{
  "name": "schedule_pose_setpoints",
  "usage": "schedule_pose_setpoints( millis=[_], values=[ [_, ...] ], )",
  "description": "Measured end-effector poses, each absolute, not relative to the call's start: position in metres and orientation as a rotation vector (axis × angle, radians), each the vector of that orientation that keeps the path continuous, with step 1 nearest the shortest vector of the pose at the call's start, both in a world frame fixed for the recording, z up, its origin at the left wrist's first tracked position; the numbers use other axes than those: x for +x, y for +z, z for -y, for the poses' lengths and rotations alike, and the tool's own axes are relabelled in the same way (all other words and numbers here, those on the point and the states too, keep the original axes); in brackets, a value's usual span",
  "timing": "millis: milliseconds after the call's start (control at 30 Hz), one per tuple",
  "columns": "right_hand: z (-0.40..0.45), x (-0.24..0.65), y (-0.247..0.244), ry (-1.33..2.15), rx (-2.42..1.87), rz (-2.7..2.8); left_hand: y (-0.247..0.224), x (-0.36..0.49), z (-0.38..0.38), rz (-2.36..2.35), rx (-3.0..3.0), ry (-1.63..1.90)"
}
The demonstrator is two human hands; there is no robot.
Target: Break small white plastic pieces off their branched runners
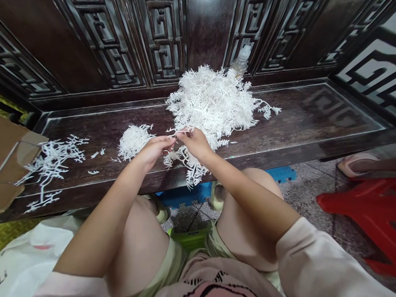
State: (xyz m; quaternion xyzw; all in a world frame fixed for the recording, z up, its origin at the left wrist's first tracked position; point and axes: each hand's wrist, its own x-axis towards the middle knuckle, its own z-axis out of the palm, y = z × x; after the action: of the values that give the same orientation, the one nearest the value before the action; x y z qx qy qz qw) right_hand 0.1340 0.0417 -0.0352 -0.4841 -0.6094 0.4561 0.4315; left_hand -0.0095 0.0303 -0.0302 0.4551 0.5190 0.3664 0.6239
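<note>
Together, two hands (176, 145) pinch one white sprig (182, 131) before three white piles (216, 99).

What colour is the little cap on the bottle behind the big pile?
White; the cap shows best in the head view.

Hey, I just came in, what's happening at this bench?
A person's left hand and right hand are together on a small white branched piece, in front of a large white heap. A smaller white pile and some loose branched pieces lie to the left on the dark wooden bench.
</note>
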Motion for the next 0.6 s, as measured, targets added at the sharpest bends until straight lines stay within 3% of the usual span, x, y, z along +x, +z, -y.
schedule_pose_setpoints(
  millis=[233,600],
  values=[
    [-0.0409,0.1372,-0.0315,0.915,-1.298,1.544,-0.0236,-0.0054,-0.029,-1.221,1.137,0.784],
    [-0.0396,0.1307,-0.0353,0.886,-1.382,1.501,-0.0274,-0.0001,-0.0292,-1.201,1.194,0.847]
  ],
)
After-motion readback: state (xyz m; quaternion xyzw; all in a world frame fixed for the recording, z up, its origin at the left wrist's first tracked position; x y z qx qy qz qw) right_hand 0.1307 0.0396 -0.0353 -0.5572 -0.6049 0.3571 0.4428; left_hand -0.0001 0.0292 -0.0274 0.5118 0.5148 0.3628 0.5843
